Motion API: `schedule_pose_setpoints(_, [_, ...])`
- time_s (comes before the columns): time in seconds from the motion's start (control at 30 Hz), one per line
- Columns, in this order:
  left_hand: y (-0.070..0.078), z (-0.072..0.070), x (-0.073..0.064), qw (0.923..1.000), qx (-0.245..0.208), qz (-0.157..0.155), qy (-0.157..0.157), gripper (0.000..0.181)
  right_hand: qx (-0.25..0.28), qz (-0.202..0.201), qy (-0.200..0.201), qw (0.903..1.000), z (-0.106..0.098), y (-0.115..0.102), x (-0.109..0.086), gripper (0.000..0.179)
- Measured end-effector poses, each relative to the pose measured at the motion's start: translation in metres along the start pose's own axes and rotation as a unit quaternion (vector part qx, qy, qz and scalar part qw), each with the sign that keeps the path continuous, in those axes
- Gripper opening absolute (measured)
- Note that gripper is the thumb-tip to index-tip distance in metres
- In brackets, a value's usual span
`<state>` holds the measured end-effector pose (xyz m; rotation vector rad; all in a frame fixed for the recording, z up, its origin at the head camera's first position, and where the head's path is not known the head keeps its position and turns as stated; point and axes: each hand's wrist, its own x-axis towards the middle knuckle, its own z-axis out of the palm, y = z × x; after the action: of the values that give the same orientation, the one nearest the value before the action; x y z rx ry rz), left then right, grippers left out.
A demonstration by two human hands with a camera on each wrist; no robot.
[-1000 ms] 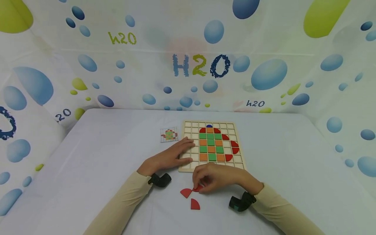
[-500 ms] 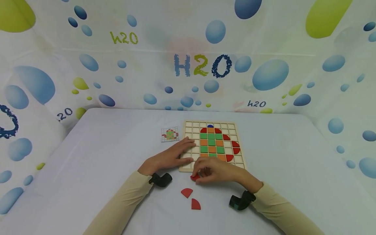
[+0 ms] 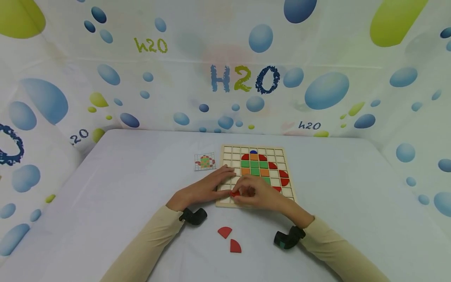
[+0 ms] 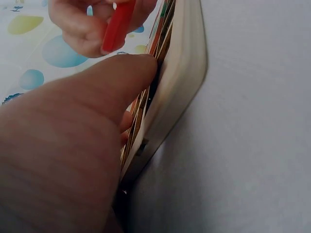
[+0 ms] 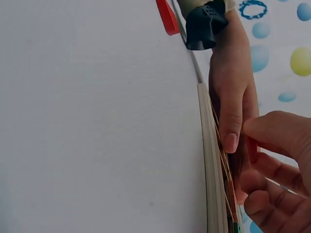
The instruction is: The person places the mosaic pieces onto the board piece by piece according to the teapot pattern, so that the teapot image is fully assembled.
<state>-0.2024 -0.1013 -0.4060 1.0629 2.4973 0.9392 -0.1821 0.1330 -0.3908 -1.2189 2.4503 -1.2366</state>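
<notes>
My right hand [image 3: 260, 194] pinches a red quarter-circle tile [image 3: 235, 193] between thumb and fingers, over the lower left squares of a wooden grid board [image 3: 225, 204]. In the left wrist view the tile [image 4: 119, 26] stands on edge, above the left thumb. The right wrist view shows it edge-on [image 5: 251, 149], close to the left thumb tip. With straight fingers, my left hand [image 3: 203, 190] rests on the board's left side. Green and orange squares, red quarter tiles and a blue half-round [image 3: 253, 152] fill part of the grid; the right hand hides some of them.
Two loose red quarter tiles, one nearer the board [image 3: 224, 232] and one lower [image 3: 235, 246], lie on the white tablecloth [image 3: 141, 164] before the board. A small pattern card [image 3: 205, 161] lies left of the board. Behind hangs a printed backdrop [image 3: 190, 90].
My right hand has lifted the red quarter tile from beside the loose ones and carried it away from me, over the board's lower left. The left hand has kept its place.
</notes>
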Motion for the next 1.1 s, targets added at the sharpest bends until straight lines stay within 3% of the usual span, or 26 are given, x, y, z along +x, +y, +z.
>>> schedule_pose_setpoints(0.57, [-0.001, 0.0, 0.0, 0.9999, -0.001, 0.016, 0.004, 0.057, -0.043, 0.063, 0.055, 0.9955, -0.002, 0.011, 0.012, 0.014])
schedule_pose_setpoints(0.87, [0.0, -0.001, 0.0, 0.9999, -0.004, 0.013, 0.001, 0.056, -0.099, 0.065, 0.072, 0.9903, 0.002, 0.016, 0.022, 0.008])
schedule_pose_setpoints(1.1, [0.002, -0.002, -0.001, 1.0, -0.005, 0.007, 0.001, 0.057, -0.072, 0.071, 0.077, 0.9919, 0.001, 0.016, 0.022, 0.006])
